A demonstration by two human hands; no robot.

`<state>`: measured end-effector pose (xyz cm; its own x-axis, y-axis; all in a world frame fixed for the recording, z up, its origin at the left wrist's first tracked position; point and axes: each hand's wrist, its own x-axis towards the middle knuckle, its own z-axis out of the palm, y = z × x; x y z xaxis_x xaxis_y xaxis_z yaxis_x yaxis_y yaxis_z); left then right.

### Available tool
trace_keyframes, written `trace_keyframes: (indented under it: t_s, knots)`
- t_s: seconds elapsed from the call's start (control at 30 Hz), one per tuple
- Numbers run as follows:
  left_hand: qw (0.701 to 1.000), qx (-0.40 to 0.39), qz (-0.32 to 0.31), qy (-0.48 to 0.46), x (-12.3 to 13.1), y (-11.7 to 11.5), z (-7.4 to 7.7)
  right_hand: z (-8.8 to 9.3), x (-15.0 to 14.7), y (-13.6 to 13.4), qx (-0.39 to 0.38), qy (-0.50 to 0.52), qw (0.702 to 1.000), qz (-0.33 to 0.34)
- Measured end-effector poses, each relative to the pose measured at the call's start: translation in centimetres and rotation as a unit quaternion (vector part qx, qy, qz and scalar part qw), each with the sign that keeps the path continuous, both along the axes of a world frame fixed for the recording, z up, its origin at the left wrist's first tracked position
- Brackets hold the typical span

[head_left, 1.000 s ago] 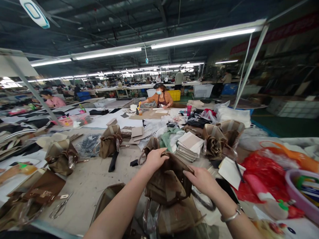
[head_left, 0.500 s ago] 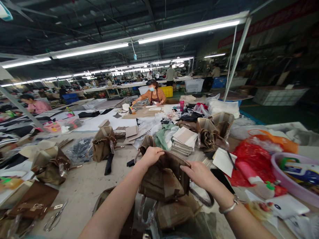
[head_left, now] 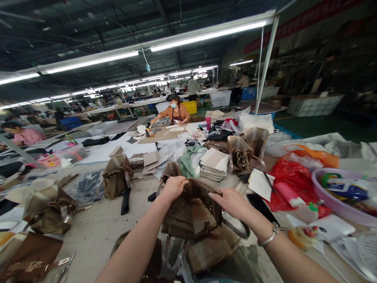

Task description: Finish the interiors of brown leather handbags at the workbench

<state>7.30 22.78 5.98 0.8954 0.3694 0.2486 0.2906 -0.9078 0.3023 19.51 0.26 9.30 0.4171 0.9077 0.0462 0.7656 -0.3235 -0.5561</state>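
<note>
Between my hands is a brown handbag (head_left: 189, 213), its mouth facing up and toward me. My left hand (head_left: 174, 188) pinches the bag's upper edge near its left corner. At the right side of the same edge, my right hand (head_left: 231, 201) grips with the thumb on top; its other fingers are partly hidden. Below the held bag lie more brown bag pieces (head_left: 209, 249) and clear plastic wrap, partly covered by my forearms. A dark strap loop (head_left: 241, 232) hangs out to the right, under my right wrist.
Several brown bags stand about, including one at left centre (head_left: 115, 178). Scissors (head_left: 63, 271) lie at lower left beside a brown flap. A stack of boards (head_left: 214, 165) sits behind my hands. At right are a red plastic bag (head_left: 286, 178) and a purple basin (head_left: 321, 195). A co-worker (head_left: 175, 112) sits opposite.
The view has swung slightly, so the surroundings sit further left. Both hands keep their hold on the handbag's edge, with little movement of the bag itself.
</note>
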Motion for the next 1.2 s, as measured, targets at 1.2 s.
trace_keyframes:
  t_s: [1.2]
  knots:
    - [0.858, -0.434, 0.26, -0.087, -12.1, -8.3, -2.8, -1.7, -0.2, -0.6, 0.002, 0.056, 0.998, -0.039]
